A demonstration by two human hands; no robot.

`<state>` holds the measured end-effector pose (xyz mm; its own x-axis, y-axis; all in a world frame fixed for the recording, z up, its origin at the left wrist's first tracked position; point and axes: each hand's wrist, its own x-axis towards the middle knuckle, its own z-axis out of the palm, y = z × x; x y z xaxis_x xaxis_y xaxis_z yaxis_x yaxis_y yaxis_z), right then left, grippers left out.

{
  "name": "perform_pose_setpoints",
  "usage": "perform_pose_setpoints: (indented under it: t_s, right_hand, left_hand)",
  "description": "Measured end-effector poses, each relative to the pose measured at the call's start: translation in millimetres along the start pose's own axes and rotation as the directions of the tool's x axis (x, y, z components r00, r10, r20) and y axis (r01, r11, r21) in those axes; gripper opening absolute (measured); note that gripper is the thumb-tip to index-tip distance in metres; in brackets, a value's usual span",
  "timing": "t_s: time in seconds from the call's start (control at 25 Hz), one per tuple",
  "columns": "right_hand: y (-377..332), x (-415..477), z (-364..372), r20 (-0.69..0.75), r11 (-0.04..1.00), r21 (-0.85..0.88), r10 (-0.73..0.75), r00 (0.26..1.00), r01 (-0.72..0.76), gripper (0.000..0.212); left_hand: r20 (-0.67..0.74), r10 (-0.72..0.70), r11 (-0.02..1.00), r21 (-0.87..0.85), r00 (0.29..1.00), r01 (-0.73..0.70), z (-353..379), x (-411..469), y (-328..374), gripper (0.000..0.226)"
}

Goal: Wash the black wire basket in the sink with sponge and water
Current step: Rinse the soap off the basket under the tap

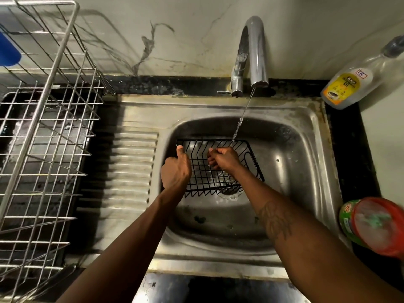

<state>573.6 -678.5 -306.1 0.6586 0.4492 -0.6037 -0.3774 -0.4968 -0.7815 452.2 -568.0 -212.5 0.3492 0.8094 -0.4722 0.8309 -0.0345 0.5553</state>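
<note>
Forearms reach into the stainless steel sink (pixel 306 132). Its bowl holds the black wire basket (pixel 205 180), a rectangular grid over the drain, with a thin water stream (pixel 240 119) hitting the far rim. Left hand (pixel 176 169) grips the basket's left rim, thumb up. Right hand (pixel 223 159) is inside it, fingers curled; what it holds cannot be told.

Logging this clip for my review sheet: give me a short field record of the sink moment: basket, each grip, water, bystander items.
basket: black wire basket in the sink, over the drain
left grip: holds the basket's left end, thumb up on the rim
right grip: fingers curled inside the basket; no sponge visible
water: stream from the tap landing on the basket's far rim
beside sink: steel dish rack left; yellow-label bottle and red-lidded tub right
</note>
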Motion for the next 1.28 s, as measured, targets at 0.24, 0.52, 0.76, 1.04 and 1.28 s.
perform_pose_setpoints:
  t_s: [0.24,0.52,0.76,1.04,1.28]
  right_hand:
    - [-4,-5,11,-0.002,1.000,0.022,-0.010,1.000,0.010,0.027]
    - [-1,-18,11,0.014,0.997,0.071,-0.019,1.000,0.017,0.023]
    - [1,-19,8,0.010,0.995,0.100,-0.004,1.000,0.003,0.027]
    - [11,-1,-21,-0.001,0.974,0.208,0.091,0.996,-0.089,0.015]
    - [23,13,-42,-0.006,0.795,0.591,0.177,0.984,-0.139,0.023]
  left_hand:
    - [-0.017,0.031,0.999,0.023,0.999,-0.030,-9,-11,1,0.070]
    - [-0.013,0.015,0.999,0.050,1.000,-0.015,-6,-10,-5,0.079]
    - [-0.022,0.023,0.998,0.056,0.999,-0.022,-7,-10,-3,0.075]
    - [-0.011,0.063,0.998,0.027,0.998,-0.062,3,-6,2,0.067]
    - [0.054,0.175,0.984,-0.043,0.983,-0.173,27,7,11,0.063]
